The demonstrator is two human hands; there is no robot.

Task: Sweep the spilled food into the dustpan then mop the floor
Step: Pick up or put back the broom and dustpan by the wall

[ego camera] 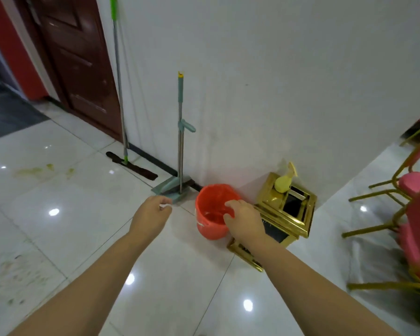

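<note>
Leaning on wall: one mop (118, 76), one dustpan (168, 189).

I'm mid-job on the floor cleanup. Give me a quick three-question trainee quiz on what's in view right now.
1. True or false: the mop leans against the white wall.
2. Multiple choice: what stands directly left of the red bin? A) the gold bin B) the dustpan and broom set C) the pink chair
3. Fill in: the left hand pinches a small ___ object, too small to identify.

Key
1. True; its flat head rests on the floor by the door.
2. B, the dustpan and broom set, upright against the wall.
3. White. The right hand is over the red bin's rim.
</note>
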